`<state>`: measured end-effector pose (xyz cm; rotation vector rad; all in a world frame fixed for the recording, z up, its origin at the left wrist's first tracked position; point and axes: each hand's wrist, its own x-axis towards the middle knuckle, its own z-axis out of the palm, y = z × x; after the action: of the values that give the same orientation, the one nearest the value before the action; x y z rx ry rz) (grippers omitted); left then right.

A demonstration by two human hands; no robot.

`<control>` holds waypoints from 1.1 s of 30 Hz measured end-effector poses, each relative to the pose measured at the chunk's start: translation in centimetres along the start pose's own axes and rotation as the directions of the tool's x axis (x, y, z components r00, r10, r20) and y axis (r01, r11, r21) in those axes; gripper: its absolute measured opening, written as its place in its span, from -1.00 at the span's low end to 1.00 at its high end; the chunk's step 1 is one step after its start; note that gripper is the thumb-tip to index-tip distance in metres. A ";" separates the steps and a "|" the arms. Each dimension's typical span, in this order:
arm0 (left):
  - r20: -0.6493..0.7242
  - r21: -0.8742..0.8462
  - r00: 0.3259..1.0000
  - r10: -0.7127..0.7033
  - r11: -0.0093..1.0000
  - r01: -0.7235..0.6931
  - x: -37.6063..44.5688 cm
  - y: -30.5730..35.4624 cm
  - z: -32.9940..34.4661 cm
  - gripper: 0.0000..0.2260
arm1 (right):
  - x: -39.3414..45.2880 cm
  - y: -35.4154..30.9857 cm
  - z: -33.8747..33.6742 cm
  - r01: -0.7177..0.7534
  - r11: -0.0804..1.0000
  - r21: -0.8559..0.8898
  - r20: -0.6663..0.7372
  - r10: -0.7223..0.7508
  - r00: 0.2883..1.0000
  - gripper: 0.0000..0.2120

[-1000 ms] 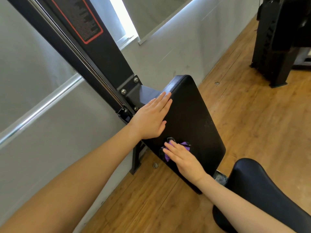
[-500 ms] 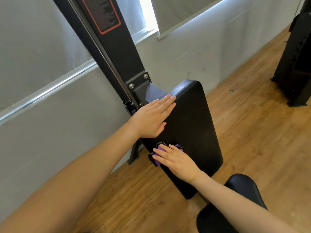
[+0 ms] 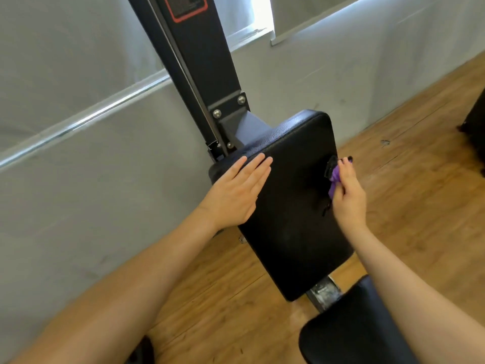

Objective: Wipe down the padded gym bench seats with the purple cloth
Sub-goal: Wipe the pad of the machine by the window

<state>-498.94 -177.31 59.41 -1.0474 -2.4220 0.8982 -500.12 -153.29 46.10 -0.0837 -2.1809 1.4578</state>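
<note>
A black padded back pad (image 3: 291,206) slopes up toward a dark steel upright. My left hand (image 3: 237,191) lies flat on its left side, fingers straight and together. My right hand (image 3: 347,191) is at the pad's right edge and grips the purple cloth (image 3: 334,179), bunched between fingers and palm and pressed against the pad's edge. Most of the cloth is hidden by the hand. A second black padded seat (image 3: 349,329) shows at the bottom right, partly covered by my right forearm.
The steel upright (image 3: 199,61) with a red-bordered label rises behind the pad, bolted to it by a bracket (image 3: 231,106). A grey wall with a chrome rail (image 3: 86,119) runs on the left. Wooden floor (image 3: 420,179) spreads to the right, with dark equipment (image 3: 476,122) at the right edge.
My right hand has carried the cloth from the pad's lower left edge across to its right edge and higher up. My left hand stays flat on the pad. The camera has shifted.
</note>
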 end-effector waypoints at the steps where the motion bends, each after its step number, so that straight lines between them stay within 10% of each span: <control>1: 0.023 0.021 0.999 0.044 0.999 -0.044 -0.2 0.2 0.2 -0.39 | 0.0 -0.2 0.4 -0.091 0.994 0.064 -0.021 0.092 0.996 -0.58; 7: 0.054 0.163 0.976 0.210 0.963 -0.216 0.0 0.3 0.6 -0.40 | -5.7 -2.8 6.7 -0.265 0.964 0.000 -0.151 0.262 0.953 -0.41; 14: 0.077 0.228 0.950 0.303 0.922 -0.313 0.9 0.7 0.9 -0.43 | -16.1 -4.5 11.0 -0.103 0.995 -0.012 0.064 0.103 0.993 -0.36; 24: 0.024 0.180 0.921 0.388 0.905 -0.386 1.5 0.1 1.9 -0.42 | -3.9 -6.4 4.7 -0.215 0.806 0.552 -0.228 0.394 0.890 -0.52; 33: -0.021 0.192 0.922 0.387 0.906 -0.376 1.4 0.1 2.3 -0.39 | -4.3 -3.6 7.5 -0.129 0.991 0.040 -0.256 0.135 0.957 -0.53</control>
<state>-501.04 -177.18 57.71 -1.4814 -2.0691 1.1723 -498.96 -162.58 45.45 -0.3974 -1.9772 1.4534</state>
